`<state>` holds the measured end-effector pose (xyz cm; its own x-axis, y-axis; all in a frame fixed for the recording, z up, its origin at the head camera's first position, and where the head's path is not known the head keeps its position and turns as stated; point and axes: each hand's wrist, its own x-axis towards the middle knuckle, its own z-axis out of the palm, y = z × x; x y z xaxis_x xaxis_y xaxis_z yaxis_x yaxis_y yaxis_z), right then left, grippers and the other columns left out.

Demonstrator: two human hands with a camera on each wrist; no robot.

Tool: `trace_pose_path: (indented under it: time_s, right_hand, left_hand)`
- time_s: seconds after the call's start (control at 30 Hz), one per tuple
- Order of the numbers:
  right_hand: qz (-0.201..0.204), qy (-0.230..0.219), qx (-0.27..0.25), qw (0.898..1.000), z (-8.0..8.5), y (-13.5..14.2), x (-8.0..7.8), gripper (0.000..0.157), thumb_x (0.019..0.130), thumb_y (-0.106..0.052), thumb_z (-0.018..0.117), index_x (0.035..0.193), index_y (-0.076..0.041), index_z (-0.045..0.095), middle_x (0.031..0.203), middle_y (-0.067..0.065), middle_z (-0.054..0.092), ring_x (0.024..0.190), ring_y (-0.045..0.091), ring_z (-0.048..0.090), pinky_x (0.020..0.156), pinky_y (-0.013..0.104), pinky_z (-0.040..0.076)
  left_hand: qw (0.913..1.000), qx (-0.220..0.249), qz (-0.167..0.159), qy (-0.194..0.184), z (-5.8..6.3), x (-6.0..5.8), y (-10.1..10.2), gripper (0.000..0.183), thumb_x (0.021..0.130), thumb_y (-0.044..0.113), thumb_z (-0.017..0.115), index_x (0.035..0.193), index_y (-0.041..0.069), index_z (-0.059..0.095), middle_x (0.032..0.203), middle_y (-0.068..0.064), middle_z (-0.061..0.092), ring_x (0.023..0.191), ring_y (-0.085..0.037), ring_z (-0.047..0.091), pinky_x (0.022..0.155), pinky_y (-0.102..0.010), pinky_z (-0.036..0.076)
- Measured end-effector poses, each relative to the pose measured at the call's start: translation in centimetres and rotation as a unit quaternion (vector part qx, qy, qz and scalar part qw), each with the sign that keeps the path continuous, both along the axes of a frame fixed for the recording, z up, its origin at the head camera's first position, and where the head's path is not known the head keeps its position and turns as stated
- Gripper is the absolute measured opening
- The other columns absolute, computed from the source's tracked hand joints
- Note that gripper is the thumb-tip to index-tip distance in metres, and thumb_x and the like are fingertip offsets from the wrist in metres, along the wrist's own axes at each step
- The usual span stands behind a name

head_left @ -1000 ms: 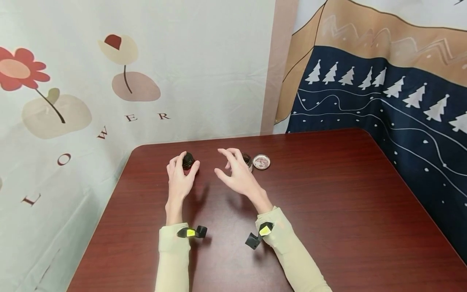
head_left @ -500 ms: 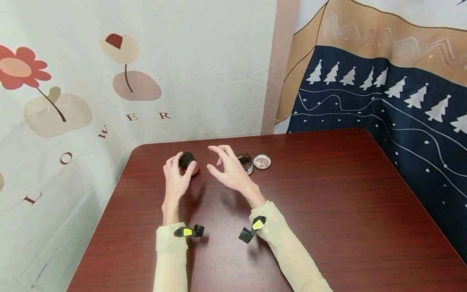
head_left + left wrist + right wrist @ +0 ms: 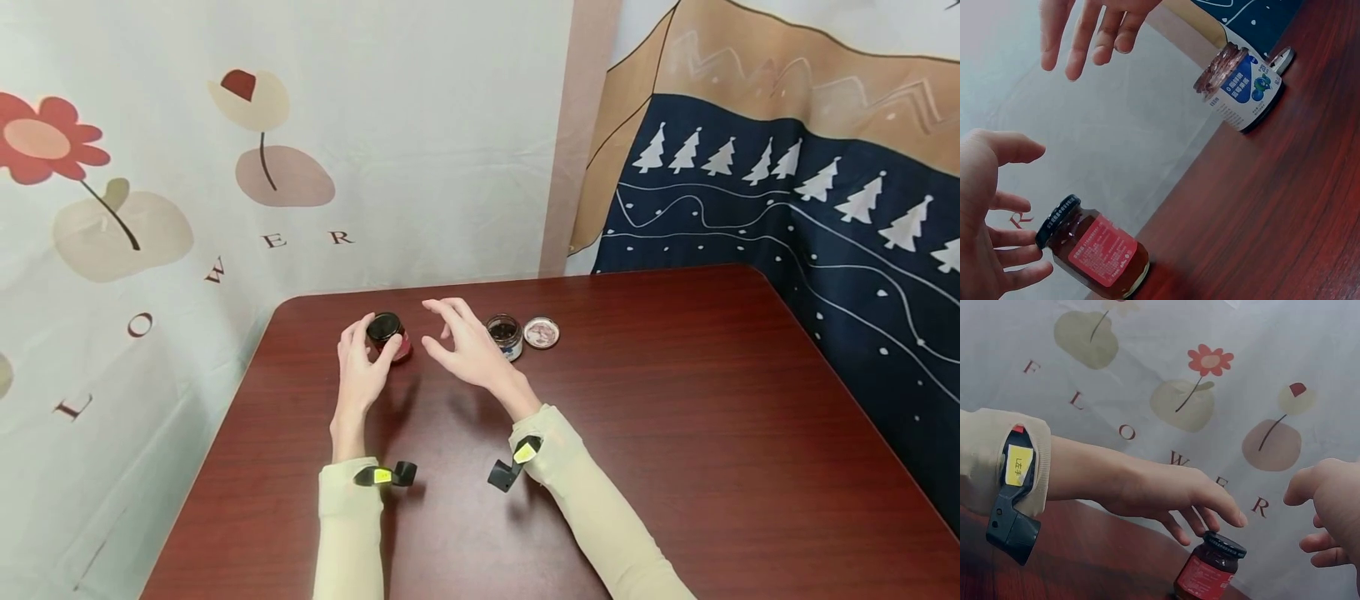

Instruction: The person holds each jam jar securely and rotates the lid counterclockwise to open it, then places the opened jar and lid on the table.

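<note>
The person's left hand [image 3: 360,367] is poised at the red-labelled jar [image 3: 1107,247], which stands upright on the dark red-brown worktop [image 3: 675,417], towards its far left corner. Its grip is apart: the thumb lies on the right side of the jar and the fingers on the other, around the level of the black cap [image 3: 385,326], which is on the jar. In the left wrist view one fingertip meets the edge of that cap, though whether it really touches is hard to tell, and the thumb stands well clear. The right hand [image 3: 471,352] hangs in the air between the two jars, its grip likewise apart and holding nothing, thumb and fingers pointing left. Just beyond it, on the right, the blue-and-white-labelled jar [image 3: 1242,90] stands upright and uncapped, with dark contents and berries printed on its label. A loose round lid [image 3: 542,332] lies just beside that jar on its right, its face pale with reddish marks. Both arms wear pale yellow-green sleeves, and a small black camera [image 3: 405,474] sits at the left wrist, another at the right. Behind are a pale cloth [image 3: 420,150] printed with flowers and letters, and a navy-and-tan cloth [image 3: 697,208] with white trees.
</note>
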<state>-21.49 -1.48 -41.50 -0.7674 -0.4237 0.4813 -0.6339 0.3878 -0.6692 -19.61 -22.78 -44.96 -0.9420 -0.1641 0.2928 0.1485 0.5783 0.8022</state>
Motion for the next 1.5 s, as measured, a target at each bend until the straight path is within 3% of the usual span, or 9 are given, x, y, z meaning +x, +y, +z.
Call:
trace_pose_path:
  time_s: [0.3, 0.53, 0.63, 0.77, 1.0, 1.27, 1.5]
  right_hand:
    - [0.002, -0.019, 0.021, 1.000, -0.5, -1.0, -0.6, 0.051, 0.097, -0.018, 0.065, 0.145, -0.008, 0.049, 0.138, 0.009, 0.050, 0.089, 0.021, 0.062, 0.074, 0.027, 0.046]
    - [-0.001, -0.023, 0.047, 0.999, -1.0, -1.8, -1.2, 0.052, 0.097, -0.019, 0.064, 0.145, -0.008, 0.049, 0.139, 0.009, 0.050, 0.087, 0.014, 0.060, 0.074, 0.027, 0.048]
    - [0.004, -0.031, 0.051, 0.998, -1.0, -2.1, -1.4, 0.052, 0.098, -0.019, 0.064, 0.145, -0.007, 0.048, 0.141, 0.010, 0.049, 0.088, 0.018, 0.062, 0.075, 0.028, 0.048]
    - [0.010, -0.044, 0.054, 0.998, -1.1, -2.5, -1.7, 0.053, 0.098, -0.019, 0.064, 0.146, -0.006, 0.047, 0.144, 0.011, 0.048, 0.091, 0.024, 0.064, 0.076, 0.030, 0.049]
    - [0.011, -0.063, 0.078, 0.995, -1.5, -3.1, -2.2, 0.055, 0.098, -0.021, 0.064, 0.148, -0.007, 0.046, 0.147, 0.010, 0.046, 0.090, 0.019, 0.064, 0.078, 0.030, 0.049]
    - [0.019, -0.079, 0.094, 0.992, -1.8, -3.7, -2.5, 0.057, 0.098, -0.020, 0.063, 0.150, -0.007, 0.044, 0.147, 0.011, 0.046, 0.094, 0.026, 0.066, 0.080, 0.033, 0.049]
    - [0.018, -0.089, 0.115, 0.989, -2.2, -4.2, -2.6, 0.063, 0.098, -0.021, 0.063, 0.154, -0.009, 0.038, 0.151, 0.012, 0.043, 0.094, 0.019, 0.066, 0.084, 0.031, 0.051]
  left_hand:
    - [0.9999, 0.011, -0.007, 0.003, -0.3, -0.1, -0.4, 0.064, 0.096, 0.024, 0.070, 0.150, 0.003, 0.043, 0.147, -0.022, 0.038, 0.130, -0.035, 0.040, 0.105, -0.051, 0.039]
    - [0.9998, 0.016, -0.009, -0.003, -0.4, -0.2, -0.8, 0.064, 0.096, 0.022, 0.070, 0.150, 0.004, 0.042, 0.147, -0.023, 0.042, 0.128, -0.037, 0.045, 0.104, -0.052, 0.041]
    - [0.9998, 0.012, -0.014, -0.013, -0.6, -0.4, -0.9, 0.065, 0.096, 0.021, 0.069, 0.152, 0.004, 0.040, 0.147, -0.023, 0.043, 0.128, -0.037, 0.046, 0.105, -0.052, 0.041]
    - [0.9994, 0.008, -0.021, -0.027, -0.8, -0.6, -1.1, 0.068, 0.096, 0.019, 0.068, 0.154, 0.004, 0.036, 0.147, -0.024, 0.044, 0.128, -0.037, 0.047, 0.106, -0.053, 0.040]
    - [0.9986, 0.012, -0.026, -0.045, -0.9, -0.5, -1.3, 0.069, 0.095, 0.011, 0.065, 0.155, 0.002, 0.032, 0.151, -0.023, 0.041, 0.135, -0.036, 0.043, 0.107, -0.052, 0.039]
    - [0.9981, 0.027, -0.026, -0.048, -1.3, -0.6, -1.5, 0.072, 0.094, 0.007, 0.065, 0.155, 0.000, 0.029, 0.153, -0.024, 0.040, 0.138, -0.036, 0.042, 0.107, -0.053, 0.039]
    - [0.9980, 0.029, -0.020, -0.052, -1.4, -0.7, -1.6, 0.072, 0.093, 0.006, 0.065, 0.155, -0.001, 0.029, 0.150, -0.026, 0.043, 0.137, -0.037, 0.043, 0.107, -0.052, 0.039]
